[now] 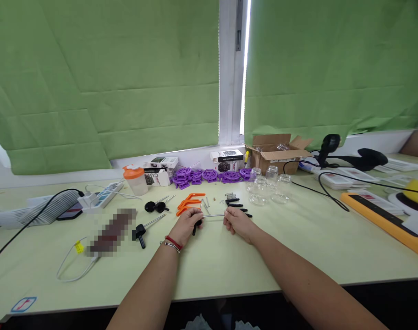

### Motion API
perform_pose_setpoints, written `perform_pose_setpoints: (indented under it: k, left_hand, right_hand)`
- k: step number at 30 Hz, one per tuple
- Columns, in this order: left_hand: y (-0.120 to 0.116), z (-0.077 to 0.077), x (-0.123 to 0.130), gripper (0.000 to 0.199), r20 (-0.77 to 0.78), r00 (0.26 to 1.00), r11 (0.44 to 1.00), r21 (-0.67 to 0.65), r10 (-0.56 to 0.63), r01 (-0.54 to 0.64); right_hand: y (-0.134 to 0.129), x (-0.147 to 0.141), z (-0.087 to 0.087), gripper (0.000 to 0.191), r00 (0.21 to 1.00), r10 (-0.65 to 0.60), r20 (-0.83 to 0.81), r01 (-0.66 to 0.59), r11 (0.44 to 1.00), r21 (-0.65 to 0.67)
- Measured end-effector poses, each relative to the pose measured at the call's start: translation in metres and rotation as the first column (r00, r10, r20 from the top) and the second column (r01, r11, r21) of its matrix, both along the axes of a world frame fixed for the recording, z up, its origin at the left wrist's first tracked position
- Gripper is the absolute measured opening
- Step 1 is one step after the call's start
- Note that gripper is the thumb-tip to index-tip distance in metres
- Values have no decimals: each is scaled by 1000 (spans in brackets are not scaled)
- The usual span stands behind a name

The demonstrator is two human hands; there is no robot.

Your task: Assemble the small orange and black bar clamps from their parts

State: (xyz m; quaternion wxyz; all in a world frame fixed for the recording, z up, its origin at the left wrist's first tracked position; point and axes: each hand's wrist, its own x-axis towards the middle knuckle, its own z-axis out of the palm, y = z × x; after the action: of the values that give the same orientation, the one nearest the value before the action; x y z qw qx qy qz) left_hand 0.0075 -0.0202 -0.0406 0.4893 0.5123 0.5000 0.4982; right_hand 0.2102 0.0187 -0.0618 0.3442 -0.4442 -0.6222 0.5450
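Note:
My left hand (187,224) is closed around the black knob end of a thin metal rod (213,215), which lies level between my hands. The rod's other end is pinched by the fingertips of my right hand (237,222). Just beyond my left hand lie orange plastic parts (188,202) and a few metal pins (205,205). Black parts (233,205) and small springs (230,195) are behind my right hand. Farther left, black knobs with metal rods (140,232) rest on the table.
Purple plastic parts (209,175), small boxes (161,176) and an open carton (278,158) stand along the back. Glass jars (259,189) are right of centre. A shaker cup (135,180), power strip (107,195) and cables lie left; an orange-edged device (384,222) is right.

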Motion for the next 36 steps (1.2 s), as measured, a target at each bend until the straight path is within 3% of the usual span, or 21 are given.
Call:
perform_pose_setpoints:
  k: [4,8,11,14,18,21,23,26,36]
  left_hand:
    - [-3,7,-1,29,-300,953,998,63,27,-8]
    - [-11,27,-8,25,-539,840,986,164,62,33]
    - [-28,42,-23,28,-641,751,971,239,160,-2]
    - [-50,49,-47,27,-789,549,950,311,275,-29]
    - [-74,43,-78,22,-901,213,919,339,378,-199]
    - [-82,35,-92,19,-932,36,900,338,361,-275]
    - [-82,30,-95,17,-932,-42,891,357,360,-279]
    - [-80,24,-97,17,-927,-98,890,374,361,-261]
    - [-75,22,-93,23,-929,-148,905,364,338,-219]
  right_hand:
    - [-2,-1,3,27,1000,-20,-4,20,1000,5]
    - [-2,-1,3,27,999,-8,-45,9,1000,13]
    - [0,0,-1,28,998,2,-57,-2,1000,9]
    - [2,0,-5,29,999,10,-49,-9,1000,19]
    - [3,0,-7,31,999,14,-45,-12,1000,24]
    - [2,-1,-6,32,999,5,-46,-4,1000,21]
    - [1,-1,-5,31,999,-2,-49,3,1000,16]
    - [1,0,-4,31,999,4,-53,-3,1000,14]
    - [1,1,-4,32,999,9,-53,-8,1000,17]
